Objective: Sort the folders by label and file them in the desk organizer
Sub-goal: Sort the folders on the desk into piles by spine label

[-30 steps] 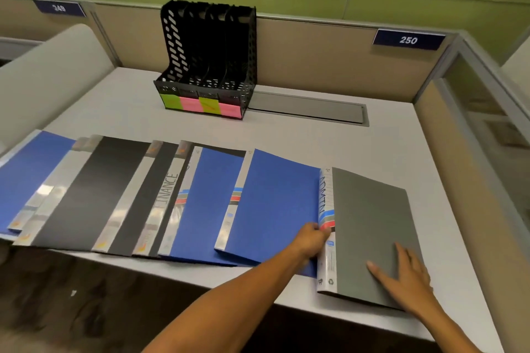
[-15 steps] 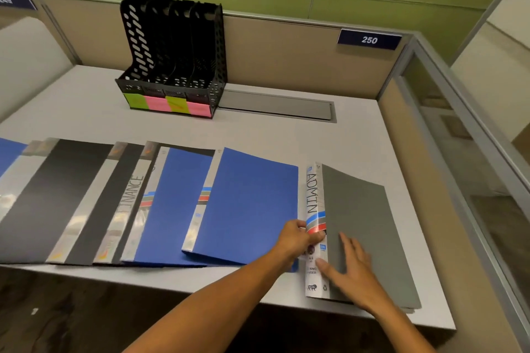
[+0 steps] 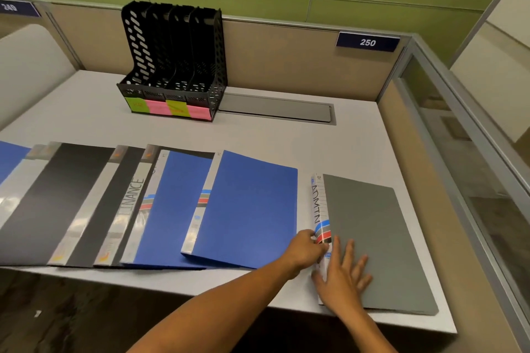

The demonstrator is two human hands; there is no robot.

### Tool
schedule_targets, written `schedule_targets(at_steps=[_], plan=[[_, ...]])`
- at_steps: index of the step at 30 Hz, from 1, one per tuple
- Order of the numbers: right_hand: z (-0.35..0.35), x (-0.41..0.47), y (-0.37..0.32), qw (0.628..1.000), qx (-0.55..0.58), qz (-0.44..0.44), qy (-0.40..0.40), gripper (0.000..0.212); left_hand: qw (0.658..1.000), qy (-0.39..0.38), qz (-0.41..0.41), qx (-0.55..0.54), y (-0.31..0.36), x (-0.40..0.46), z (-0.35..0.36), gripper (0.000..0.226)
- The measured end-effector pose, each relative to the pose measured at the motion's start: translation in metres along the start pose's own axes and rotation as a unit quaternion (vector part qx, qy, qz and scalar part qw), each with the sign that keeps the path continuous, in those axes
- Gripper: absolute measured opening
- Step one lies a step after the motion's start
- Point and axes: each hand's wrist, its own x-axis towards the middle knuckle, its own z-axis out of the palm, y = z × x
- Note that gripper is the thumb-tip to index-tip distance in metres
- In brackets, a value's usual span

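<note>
left hand pinches the spine of the flat grey plastic folder marked admin; right hand lies on its cover, fingers spread.

Black perforated plastic desk organizer is stood upright at the desk's back, four slots seen, green and pink sticky labels fixed along its front base. Flat grey plastic folder with an ADMIN spine is laid apart at right. Blue plastic folder is laid beside it; overlapping blue and black folders, one marked FINANCE, are fanned leftward.
</note>
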Motion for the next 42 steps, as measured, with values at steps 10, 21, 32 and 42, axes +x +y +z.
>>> schedule_targets(at_steps=[10,21,32,42], plan=[[-0.001,0.004,-0.016,1.0,0.003,0.01,0.014,0.1,0.961,0.194,0.196,-0.012,-0.014,-0.047,-0.094,0.025],[0.015,-0.02,-0.133,0.976,0.094,-0.194,0.03,0.095,0.891,0.407,0.201,0.02,-0.079,-0.113,-0.254,0.026],[0.061,-0.068,-0.277,0.946,0.089,-0.307,-0.06,0.083,0.921,0.383,0.075,0.017,-0.13,-0.122,-0.34,0.046],[0.074,-0.067,-0.306,0.977,0.111,-0.179,-0.008,0.103,0.968,0.23,0.098,0.03,-0.136,-0.122,-0.338,0.052]])
